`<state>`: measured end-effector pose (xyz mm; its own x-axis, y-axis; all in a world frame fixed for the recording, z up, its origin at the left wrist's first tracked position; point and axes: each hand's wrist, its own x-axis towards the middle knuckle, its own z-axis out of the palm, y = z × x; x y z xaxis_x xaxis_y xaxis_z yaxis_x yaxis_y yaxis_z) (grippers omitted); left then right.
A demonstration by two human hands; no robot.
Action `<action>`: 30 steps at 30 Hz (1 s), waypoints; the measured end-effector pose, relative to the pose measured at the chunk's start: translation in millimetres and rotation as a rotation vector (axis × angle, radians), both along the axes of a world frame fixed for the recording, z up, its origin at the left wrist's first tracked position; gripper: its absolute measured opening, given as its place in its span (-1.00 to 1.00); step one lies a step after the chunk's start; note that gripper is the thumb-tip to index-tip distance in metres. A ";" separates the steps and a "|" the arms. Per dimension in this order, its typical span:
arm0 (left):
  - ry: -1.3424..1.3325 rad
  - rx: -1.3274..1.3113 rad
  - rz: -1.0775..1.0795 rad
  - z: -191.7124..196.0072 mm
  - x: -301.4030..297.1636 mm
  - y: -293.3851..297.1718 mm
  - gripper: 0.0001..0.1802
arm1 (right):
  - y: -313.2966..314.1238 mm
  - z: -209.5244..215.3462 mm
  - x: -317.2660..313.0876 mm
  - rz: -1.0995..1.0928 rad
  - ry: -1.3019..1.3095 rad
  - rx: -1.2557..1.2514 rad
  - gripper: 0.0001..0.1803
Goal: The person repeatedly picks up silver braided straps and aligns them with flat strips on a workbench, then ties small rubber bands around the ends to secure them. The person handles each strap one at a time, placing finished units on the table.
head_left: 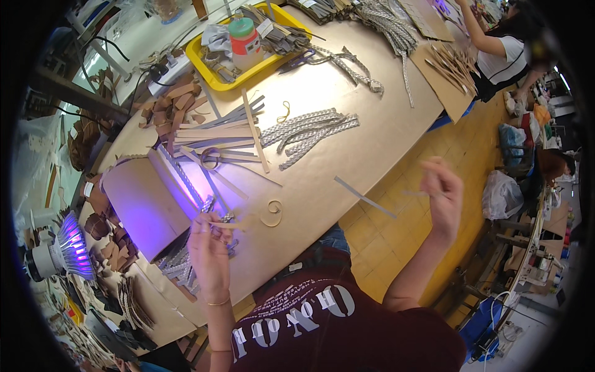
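Observation:
My left hand (pixel 207 248) is over the near part of the tan worktable (pixel 322 180), with its fingers pinched on a thin tan strip (pixel 234 225) that points right. Just beyond it lie a brown board (pixel 139 208) and a silvery patterned strip (pixel 186 183) lit purple. My right hand (pixel 443 192) is raised off the table's edge, over the yellow tiled floor. It is blurred, its fingers are loosely curled, and a faint thin streak shows beside it. A curled tan strip (pixel 273 214) lies between the hands.
A purple-lit lamp (pixel 68 254) stands at the left. Scissors (pixel 214 158), tan strips and silvery strips (pixel 310 130) lie mid-table, and a grey strip (pixel 365 198) overhangs the edge. A yellow tray (pixel 204 65) holds a green-capped bottle (pixel 245 40). Another person (pixel 496 43) works at the upper right.

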<state>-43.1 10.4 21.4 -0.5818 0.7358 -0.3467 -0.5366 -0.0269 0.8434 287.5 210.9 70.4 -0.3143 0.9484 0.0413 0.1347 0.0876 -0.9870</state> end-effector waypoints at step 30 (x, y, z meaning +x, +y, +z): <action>1.452 -0.485 -0.171 -26.9 22.2 -16.0 -0.73 | 22.6 -85.4 -284.4 0.394 -0.599 0.756 -0.80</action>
<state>-20.9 -5.5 -5.4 -0.5419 0.8144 0.2076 0.7604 0.3699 0.5338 3.1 233.5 -15.0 -0.7610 0.5663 0.3166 0.4126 0.7990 -0.4375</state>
